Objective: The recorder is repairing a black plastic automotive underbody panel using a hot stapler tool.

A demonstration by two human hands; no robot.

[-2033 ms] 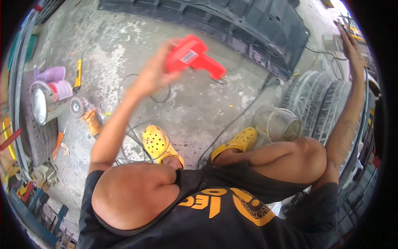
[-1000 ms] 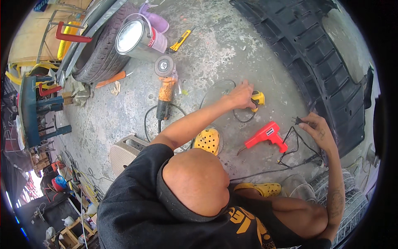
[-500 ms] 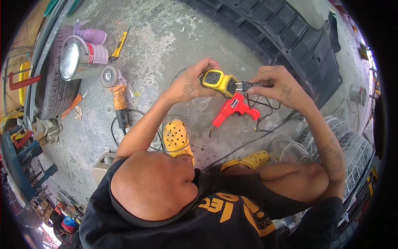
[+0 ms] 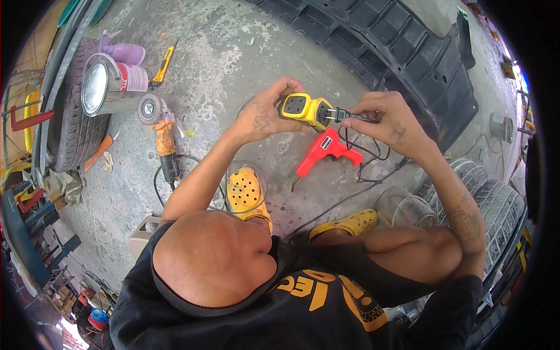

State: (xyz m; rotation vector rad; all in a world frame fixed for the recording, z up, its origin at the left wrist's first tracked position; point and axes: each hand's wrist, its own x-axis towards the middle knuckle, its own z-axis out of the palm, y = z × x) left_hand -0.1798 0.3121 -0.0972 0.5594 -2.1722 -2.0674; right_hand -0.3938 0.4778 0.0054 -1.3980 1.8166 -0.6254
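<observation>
My left hand (image 4: 269, 114) is closed round a yellow and black power socket block (image 4: 315, 112), with its outlet faces turned up and to the right. Between the fingers of my right hand (image 4: 388, 121) is a black two-pin plug (image 4: 345, 115). Its metal pins point left and are at the block's right outlet; whether their tips have entered it I cannot tell. A black cord loops down from the plug. Just below the block, a red pistol-shaped hot tool (image 4: 326, 151) with a thin metal tip lies on the floor.
An angle grinder (image 4: 164, 143), a large paint can (image 4: 114, 87), a yellow cutter knife (image 4: 165, 63) and a tyre (image 4: 81, 116) are at left. A big black plastic panel (image 4: 396, 52) lies at the top right. A clear bucket (image 4: 406, 207) and more tyres stand at right. Cords cross the concrete floor.
The plug has come slightly closer to the outlet, with less of its pins showing. My hands still hold the block and plug. The whole view has shifted slightly.
</observation>
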